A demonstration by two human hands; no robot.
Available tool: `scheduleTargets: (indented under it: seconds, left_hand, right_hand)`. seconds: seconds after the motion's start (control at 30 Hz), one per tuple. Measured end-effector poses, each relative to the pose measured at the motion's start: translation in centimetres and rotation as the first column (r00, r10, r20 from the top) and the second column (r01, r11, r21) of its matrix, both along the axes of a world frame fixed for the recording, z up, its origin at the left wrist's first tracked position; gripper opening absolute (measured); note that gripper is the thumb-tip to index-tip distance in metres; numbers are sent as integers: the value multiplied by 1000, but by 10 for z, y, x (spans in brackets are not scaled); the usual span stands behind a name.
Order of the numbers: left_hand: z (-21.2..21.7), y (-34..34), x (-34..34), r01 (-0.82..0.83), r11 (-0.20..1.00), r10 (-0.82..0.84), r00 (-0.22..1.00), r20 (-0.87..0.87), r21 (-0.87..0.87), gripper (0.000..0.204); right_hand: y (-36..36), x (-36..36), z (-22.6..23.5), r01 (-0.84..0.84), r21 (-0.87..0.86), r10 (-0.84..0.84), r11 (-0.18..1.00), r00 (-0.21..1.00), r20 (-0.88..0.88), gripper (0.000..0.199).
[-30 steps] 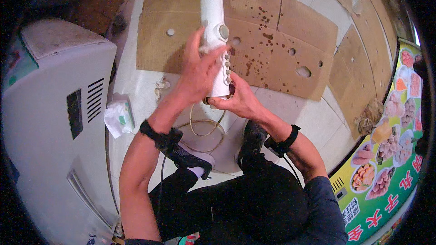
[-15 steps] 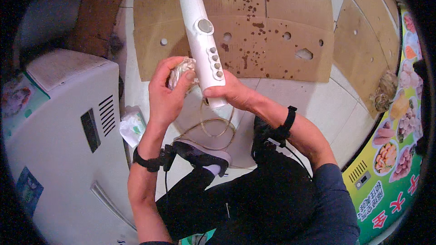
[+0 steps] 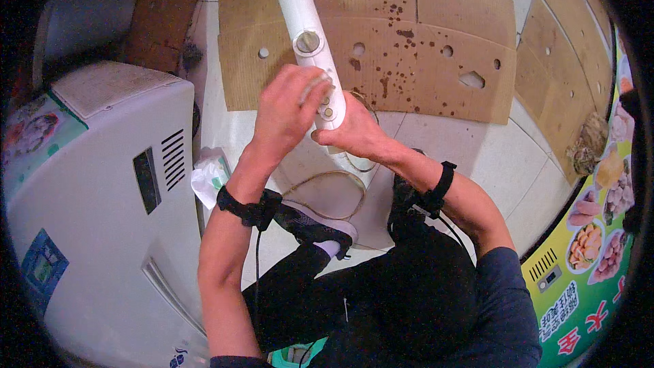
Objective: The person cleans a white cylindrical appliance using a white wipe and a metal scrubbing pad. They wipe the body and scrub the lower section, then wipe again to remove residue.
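A white fan column (image 3: pixel 300 12) stands slanted in front of me, with a round grey dial (image 3: pixel 308 42) and a row of small buttons on its face. My right hand (image 3: pixel 357 131) is closed round its lower end, thumb across the underside. Pressed onto the button area, my left hand (image 3: pixel 285 105) holds a crumpled tissue (image 3: pixel 315 86), mostly hidden and blurred under the fingers. Some buttons are covered by those fingers; the lowest ones (image 3: pixel 328 112) still show. A thin cord (image 3: pixel 357 191) loops on the floor below the column.
To the left stands a white chest freezer (image 3: pixel 102 184), with a pack of tissues (image 3: pixel 210 180) beside it. Stained cardboard (image 3: pixel 272 82) with holes covers the floor ahead. On the right is a printed green-yellow cabinet (image 3: pixel 565 279), near a brown crumpled bundle (image 3: pixel 589 143).
My left hand has moved right with the tissue, from beside the column onto its buttons. My right hand keeps its grip. The whole view has shifted slightly.
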State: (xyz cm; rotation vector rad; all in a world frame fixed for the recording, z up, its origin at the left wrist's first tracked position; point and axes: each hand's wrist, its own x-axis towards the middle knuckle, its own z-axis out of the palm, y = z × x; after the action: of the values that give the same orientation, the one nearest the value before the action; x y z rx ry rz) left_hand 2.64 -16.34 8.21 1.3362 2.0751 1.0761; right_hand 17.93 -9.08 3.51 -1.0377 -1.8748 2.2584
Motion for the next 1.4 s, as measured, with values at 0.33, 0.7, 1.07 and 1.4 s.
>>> scheduleTargets:
  seconds: [0.33, 0.7, 1.07, 1.4]
  left_hand:
    - [-4, -4, -13, -320, 938, 334, 937, 100, -130, 20]
    - [-3, 3, -42, 59, 990, -97, 945, -313, -129, 16]
    - [-24, -5, -41, -243, 951, 223, 967, -120, -190, 11]
    - [-49, 6, -34, -245, 968, 248, 967, 60, -57, 14]
  right_hand:
    - [-2, 0, 6, -32, 11, 31, 999, 997, 69, 62]
    - [5, 7, 13, -97, 127, 55, 987, 951, 303, 73]
    - [20, 13, 23, -162, 22, 154, 987, 967, 202, 71]
    - [25, 19, 14, -161, -6, 160, 987, 977, 139, 70]
